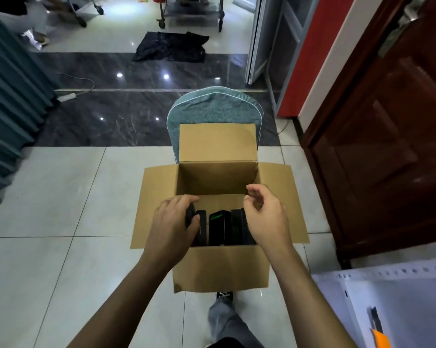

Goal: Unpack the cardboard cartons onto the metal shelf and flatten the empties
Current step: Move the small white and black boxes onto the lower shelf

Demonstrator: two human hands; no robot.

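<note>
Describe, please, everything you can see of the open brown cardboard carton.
The open brown cardboard carton is plain and unprinted. Its far flap stands upright before a teal chair back; side flaps spread outward, the near one hangs down. Slim black boxes stand along its near wall. The left hand grips one; the right hand hovers over the others.

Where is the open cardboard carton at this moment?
In the head view the cardboard carton stands at the centre, just in front of the teal chair back, and the white perforated shelf lies to its lower right.
</note>
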